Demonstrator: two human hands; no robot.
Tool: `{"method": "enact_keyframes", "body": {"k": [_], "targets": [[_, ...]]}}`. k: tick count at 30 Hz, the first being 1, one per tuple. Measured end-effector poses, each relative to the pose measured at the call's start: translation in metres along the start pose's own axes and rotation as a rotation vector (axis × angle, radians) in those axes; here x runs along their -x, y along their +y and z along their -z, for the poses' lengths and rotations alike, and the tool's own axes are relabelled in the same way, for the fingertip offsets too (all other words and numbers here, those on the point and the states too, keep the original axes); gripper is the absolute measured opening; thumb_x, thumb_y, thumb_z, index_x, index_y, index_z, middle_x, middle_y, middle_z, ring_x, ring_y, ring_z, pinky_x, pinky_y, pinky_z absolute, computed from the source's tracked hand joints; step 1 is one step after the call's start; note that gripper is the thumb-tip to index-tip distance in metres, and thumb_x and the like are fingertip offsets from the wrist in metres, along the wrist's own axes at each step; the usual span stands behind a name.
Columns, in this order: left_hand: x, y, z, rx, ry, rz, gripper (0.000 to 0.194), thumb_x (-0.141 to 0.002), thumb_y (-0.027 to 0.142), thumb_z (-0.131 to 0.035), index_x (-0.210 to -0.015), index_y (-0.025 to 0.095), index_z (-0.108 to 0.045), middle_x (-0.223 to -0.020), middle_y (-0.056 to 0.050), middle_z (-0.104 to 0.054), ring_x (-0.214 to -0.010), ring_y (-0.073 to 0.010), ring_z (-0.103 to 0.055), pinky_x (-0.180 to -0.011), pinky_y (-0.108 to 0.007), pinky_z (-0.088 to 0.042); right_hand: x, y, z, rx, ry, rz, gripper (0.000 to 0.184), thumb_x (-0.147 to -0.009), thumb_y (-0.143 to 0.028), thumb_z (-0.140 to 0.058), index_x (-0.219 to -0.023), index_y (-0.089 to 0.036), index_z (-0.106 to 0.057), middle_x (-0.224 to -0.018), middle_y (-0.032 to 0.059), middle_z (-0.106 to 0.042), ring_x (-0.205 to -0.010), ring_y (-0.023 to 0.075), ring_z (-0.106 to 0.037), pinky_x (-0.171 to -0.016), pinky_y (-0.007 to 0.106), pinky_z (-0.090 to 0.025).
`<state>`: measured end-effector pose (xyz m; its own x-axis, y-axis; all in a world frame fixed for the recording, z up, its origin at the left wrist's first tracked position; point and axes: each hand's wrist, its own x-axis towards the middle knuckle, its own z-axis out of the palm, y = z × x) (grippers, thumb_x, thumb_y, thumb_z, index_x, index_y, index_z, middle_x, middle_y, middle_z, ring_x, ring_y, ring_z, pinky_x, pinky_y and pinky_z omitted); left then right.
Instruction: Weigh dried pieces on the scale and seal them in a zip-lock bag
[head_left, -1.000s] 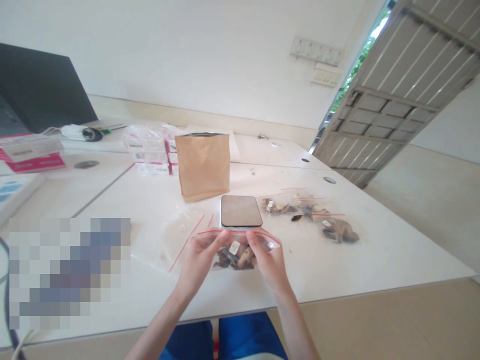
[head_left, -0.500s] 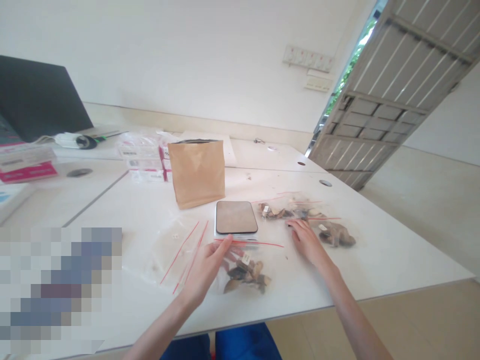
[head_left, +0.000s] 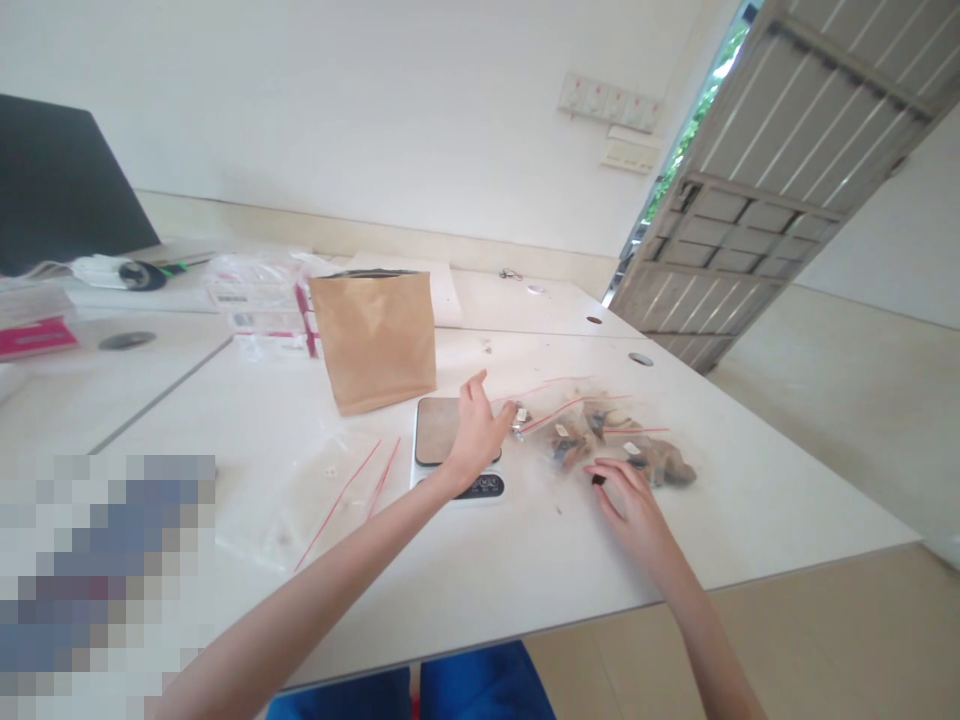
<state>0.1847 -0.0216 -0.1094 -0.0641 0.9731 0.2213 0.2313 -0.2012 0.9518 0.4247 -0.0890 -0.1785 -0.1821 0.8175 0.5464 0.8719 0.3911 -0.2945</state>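
Now, zip bags (head_left: 592, 432) just past the right hand (head_left: 634, 505).

Office-like workroom, white modular desks (head_left: 570, 545), open laptop (head_left: 60, 190), wall socket strip (head_left: 609, 102), louvered door (head_left: 772, 190)

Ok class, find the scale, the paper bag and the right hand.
Scale (head_left: 433, 430), head view, top plate.
Paper bag (head_left: 373, 342), head view, front face.
Right hand (head_left: 630, 508), head view, back of hand.

Plastic zip bags (head_left: 622, 425) at 1 o'clock: clear, glossy. Scale platter (head_left: 435, 430) at 12: smooth, tan, slight sheen. Kraft paper bag (head_left: 373, 342) at 11: matt, creased. Laminate table (head_left: 712, 500): white, matt, smooth.
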Motion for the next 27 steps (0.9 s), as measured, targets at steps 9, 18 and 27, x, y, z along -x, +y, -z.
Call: {"method": "enact_keyframes", "body": {"k": [9, 18, 27], "targets": [[-0.034, -0.003, 0.1, -0.379, 0.376, -0.439, 0.041, -0.082, 0.014, -0.048, -0.123, 0.019, -0.051, -0.139, -0.014, -0.04, -0.133, -0.0261, -0.033, -0.112, -0.045, -0.023, -0.003, -0.007, 0.008, -0.096, -0.138, -0.078, 0.024, -0.083, -0.024, -0.044, -0.092, -0.023, -0.067, -0.086, 0.0088, -0.069, -0.079, 0.0237, -0.065, -0.073, 0.038, -0.053], [-0.086, 0.018, 0.167, -0.784, 0.535, -0.359, 0.044, -0.09, 0.03, -0.044, -0.133, 0.027, -0.047, -0.152, -0.007, -0.028, -0.141, -0.0314, -0.021, -0.112, -0.052, -0.02, -0.048, -0.045, 0.004, -0.116, -0.355, -0.126, 0.041, -0.086, -0.02, -0.036, -0.114, -0.017, -0.067, -0.087, 0.0115, -0.065, -0.082, 0.021, -0.064, -0.078, 0.036, -0.052], [-0.089, 0.024, 0.175, -0.76, 0.547, -0.36, 0.026, -0.093, 0.032, -0.039, -0.103, 0.021, -0.06, -0.112, -0.009, -0.065, -0.112, -0.0273, -0.055, -0.098, -0.046, -0.037, -0.106, -0.099, -0.01, -0.223, -0.246, 0.055, 0.03, -0.09, -0.018, -0.044, -0.105, -0.024, -0.069, -0.105, 0.0063, -0.071, -0.099, 0.0208, -0.065, -0.089, 0.036, -0.05]]}}
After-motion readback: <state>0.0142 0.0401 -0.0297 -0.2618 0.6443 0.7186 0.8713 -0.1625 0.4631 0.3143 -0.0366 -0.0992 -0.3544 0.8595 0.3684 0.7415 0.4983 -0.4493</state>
